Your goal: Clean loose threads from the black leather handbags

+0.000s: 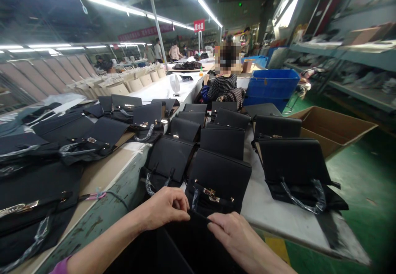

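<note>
My left hand [163, 209] is closed, its fingers curled over the top edge of a black handbag [188, 245] right in front of me. On the other side my right hand [236, 235] pinches the same edge with thumb and fingers. Just beyond them stands another black handbag [221, 181] with a gold clasp [211, 194] and a plastic-wrapped handle. Several more black handbags [185, 131] stand in rows on the white table [269, 212].
More black bags lie on the worn workbench [105, 183] at left. An open cardboard box [332, 127] sits on the green floor at right, a blue crate [272, 85] beyond it. A person in a striped top [221, 85] sits farther down the line.
</note>
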Demonstrator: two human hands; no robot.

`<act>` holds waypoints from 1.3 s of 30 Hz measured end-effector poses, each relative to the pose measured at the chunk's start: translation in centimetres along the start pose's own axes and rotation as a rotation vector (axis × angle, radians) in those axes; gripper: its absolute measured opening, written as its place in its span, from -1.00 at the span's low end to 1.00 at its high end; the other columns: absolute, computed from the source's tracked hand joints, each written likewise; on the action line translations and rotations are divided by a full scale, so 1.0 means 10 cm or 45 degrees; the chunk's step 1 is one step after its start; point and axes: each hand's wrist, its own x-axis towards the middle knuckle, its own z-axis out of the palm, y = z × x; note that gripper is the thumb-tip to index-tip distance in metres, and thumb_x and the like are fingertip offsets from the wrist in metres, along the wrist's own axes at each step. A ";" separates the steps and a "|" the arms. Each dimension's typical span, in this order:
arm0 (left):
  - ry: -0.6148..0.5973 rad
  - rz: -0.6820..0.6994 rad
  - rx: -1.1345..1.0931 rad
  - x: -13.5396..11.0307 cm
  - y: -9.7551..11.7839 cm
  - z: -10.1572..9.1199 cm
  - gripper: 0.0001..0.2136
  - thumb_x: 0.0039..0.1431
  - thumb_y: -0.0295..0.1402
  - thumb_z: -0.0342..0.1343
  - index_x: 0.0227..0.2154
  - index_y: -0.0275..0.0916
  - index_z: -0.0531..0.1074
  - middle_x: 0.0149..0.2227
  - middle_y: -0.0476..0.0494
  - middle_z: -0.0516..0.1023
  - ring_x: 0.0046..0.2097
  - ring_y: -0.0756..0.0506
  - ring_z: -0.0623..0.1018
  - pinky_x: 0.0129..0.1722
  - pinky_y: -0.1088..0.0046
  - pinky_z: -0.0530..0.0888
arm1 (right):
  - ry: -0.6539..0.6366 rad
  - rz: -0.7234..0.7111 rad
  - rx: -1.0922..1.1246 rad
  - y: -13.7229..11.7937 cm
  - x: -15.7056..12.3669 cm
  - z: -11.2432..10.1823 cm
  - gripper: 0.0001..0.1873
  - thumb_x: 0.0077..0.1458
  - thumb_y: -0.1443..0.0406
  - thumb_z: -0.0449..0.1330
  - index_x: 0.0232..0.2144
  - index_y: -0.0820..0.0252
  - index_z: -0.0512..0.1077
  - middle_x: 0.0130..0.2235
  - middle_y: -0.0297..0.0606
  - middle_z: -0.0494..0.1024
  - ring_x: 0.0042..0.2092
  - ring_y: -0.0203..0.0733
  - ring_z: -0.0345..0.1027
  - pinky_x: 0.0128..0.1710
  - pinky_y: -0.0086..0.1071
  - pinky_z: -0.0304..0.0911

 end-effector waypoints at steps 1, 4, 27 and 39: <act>0.010 -0.040 -0.003 0.00 -0.01 0.01 -0.88 -0.06 -0.35 0.27 -0.54 -0.30 0.50 -0.41 -0.01 0.55 -0.41 0.02 0.45 -0.43 0.57 0.30 | -0.002 -0.007 0.021 0.00 0.00 0.00 -0.68 0.26 0.28 -0.02 -0.50 0.14 0.39 -0.52 -0.41 0.42 -0.47 -0.33 0.28 -0.46 -0.44 -0.04; 0.037 -0.168 0.031 0.01 -0.01 0.05 -0.88 -0.07 -0.33 0.25 -0.52 -0.30 0.50 -0.53 0.03 0.51 -0.47 0.03 0.42 -0.50 0.59 0.26 | 0.014 -0.011 0.057 -0.02 -0.02 0.00 -0.69 0.25 0.28 -0.02 -0.52 0.14 0.37 -0.54 -0.44 0.37 -0.49 -0.36 0.21 -0.48 -0.46 -0.06; 0.115 -0.225 0.086 0.06 0.08 0.12 -0.93 -0.18 -0.40 0.17 -0.58 -0.31 0.48 -0.58 0.02 0.49 -0.49 0.01 0.41 -0.53 0.57 0.22 | -0.322 -0.013 0.402 -0.12 0.26 -0.16 -0.71 0.08 0.24 0.09 -0.64 0.19 0.23 -0.61 -0.47 0.18 -0.54 -0.37 0.06 -0.58 -0.49 -0.05; 0.079 -0.264 -0.086 -0.03 -0.04 0.10 -0.90 -0.19 -0.40 0.23 -0.57 -0.33 0.46 -0.60 0.06 0.42 -0.52 0.05 0.34 -0.55 0.58 0.19 | -0.304 -0.207 0.208 -0.19 0.48 -0.09 -0.72 -0.02 0.42 0.06 -0.70 0.20 0.13 -0.66 -0.50 0.11 -0.58 -0.41 0.00 -0.57 -0.49 -0.08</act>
